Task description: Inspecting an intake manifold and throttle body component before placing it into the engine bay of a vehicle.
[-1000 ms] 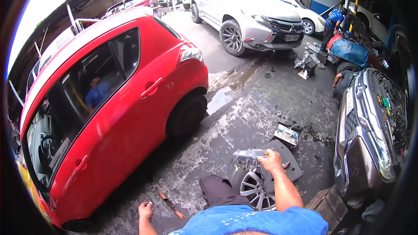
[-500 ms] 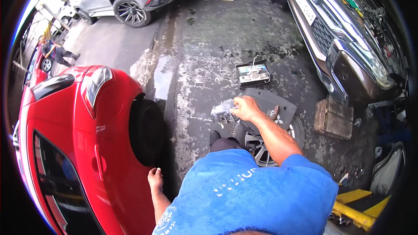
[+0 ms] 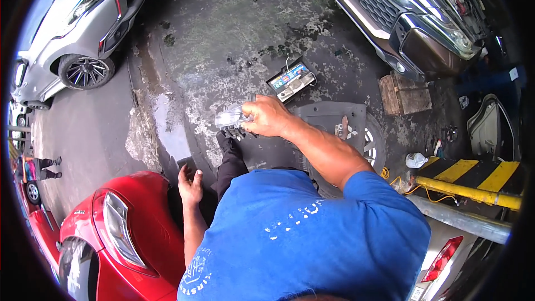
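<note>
My right hand (image 3: 264, 116) is closed around a clear, shiny, plastic-looking part (image 3: 231, 117) with dark pieces along its underside. I cannot tell its exact kind. It is held out in front of me, above my foot. My left hand (image 3: 190, 185) hangs low at my side with the fingers apart and nothing in it, close to the front of a red car (image 3: 134, 195). Beyond my right hand, an open shallow box (image 3: 292, 81) with a bright label and a cable lies on the ground.
A wheel (image 3: 372, 147) lies at my right beside a dark flat panel (image 3: 334, 117). Further right are a wooden block (image 3: 405, 95) and a yellow-and-black striped ramp (image 3: 468, 175). A brown vehicle (image 3: 412, 39) stands far right, a grey one (image 3: 72, 44) far left. A person (image 3: 42, 169) is at the left edge.
My view has turned and I have stepped left toward the red car's front. The right hand still carries the clear part; the left hand's fingers have spread.
</note>
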Demonstrator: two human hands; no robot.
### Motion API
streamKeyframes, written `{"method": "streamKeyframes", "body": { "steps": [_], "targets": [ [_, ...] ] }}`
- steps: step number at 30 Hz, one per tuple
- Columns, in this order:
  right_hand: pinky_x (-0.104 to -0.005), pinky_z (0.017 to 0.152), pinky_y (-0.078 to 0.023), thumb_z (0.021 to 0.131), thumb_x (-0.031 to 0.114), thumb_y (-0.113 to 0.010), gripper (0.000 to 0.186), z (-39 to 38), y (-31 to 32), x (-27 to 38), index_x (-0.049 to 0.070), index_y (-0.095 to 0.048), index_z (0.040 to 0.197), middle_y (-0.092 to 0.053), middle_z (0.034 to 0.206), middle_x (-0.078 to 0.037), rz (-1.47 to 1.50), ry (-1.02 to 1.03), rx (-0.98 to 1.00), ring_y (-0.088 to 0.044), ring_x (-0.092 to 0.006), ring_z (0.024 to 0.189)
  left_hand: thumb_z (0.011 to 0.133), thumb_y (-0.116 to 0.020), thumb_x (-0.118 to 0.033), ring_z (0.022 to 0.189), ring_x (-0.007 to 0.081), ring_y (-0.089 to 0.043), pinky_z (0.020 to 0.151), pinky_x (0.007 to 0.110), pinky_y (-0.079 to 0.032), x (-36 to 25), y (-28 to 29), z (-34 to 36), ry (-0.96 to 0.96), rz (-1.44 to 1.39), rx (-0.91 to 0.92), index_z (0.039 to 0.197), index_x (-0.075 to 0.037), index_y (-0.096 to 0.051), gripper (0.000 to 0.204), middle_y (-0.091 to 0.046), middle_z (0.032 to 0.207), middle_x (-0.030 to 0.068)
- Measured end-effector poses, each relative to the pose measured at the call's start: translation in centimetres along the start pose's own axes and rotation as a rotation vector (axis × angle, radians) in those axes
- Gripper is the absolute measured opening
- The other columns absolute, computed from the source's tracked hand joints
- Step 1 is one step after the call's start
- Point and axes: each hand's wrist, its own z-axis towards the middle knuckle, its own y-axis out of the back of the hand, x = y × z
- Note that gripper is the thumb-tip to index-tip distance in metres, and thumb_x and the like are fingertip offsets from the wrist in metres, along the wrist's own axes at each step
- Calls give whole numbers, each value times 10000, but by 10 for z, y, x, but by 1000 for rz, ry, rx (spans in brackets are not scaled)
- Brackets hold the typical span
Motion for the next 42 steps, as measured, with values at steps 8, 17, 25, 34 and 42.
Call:
{"method": "streamKeyframes", "body": {
  "steps": [8, 17, 25, 34, 42],
  "targets": [
    [-474, 622, -486, 715, 290, -790, 283, 195, 5, -4, 79, -606, 753, -609, 670, -141, 71, 26, -46, -612, -359, 699, 704, -832, -522, 1346, 419, -412, 1128, 466, -344, -115, 24, 270, -445, 448, 204, 1483, 47, -299, 1102, -434, 1437, 273],
    [-409, 704, -525, 666, 180, -845, 289, 395, 53, -76, 52, -590, 712, -684, 904, -171, 179, 131, -32, -672, -358, 832, 518, -920, -528, 1379, 429, -368, 1156, 478, -309, -241, -15, 512, -681, 473, 322, 1499, 55, -248, 1324, -393, 1472, 276],
    [-430, 658, -506, 685, 213, -805, 280, 576, 110, -152, 42, -588, 733, -668, 886, -152, 96, 257, 146, -635, -356, 759, 586, -903, -467, 1392, 393, -376, 1154, 462, -334, -325, -53, 678, -575, 397, 454, 1480, -29, -357, 1135, -408, 1484, 219],
    [-419, 618, -501, 664, 213, -817, 281, 786, 148, -245, 46, -608, 749, -650, 827, -128, 117, 291, 179, -632, -338, 728, 555, -923, -418, 1369, 393, -410, 1128, 455, -378, -393, -83, 866, -623, 281, 381, 1480, -30, -341, 1159, -409, 1477, 225],
    [-406, 588, -478, 654, 212, -826, 284, 986, 170, -337, 45, -622, 759, -629, 776, -118, 167, 212, 316, -626, -316, 696, 630, -883, -191, 1337, 369, -483, 1115, 393, -406, -452, -108, 1057, -401, 155, 448, 1551, -59, -201, 1154, -477, 1459, 219]
  ]
}}
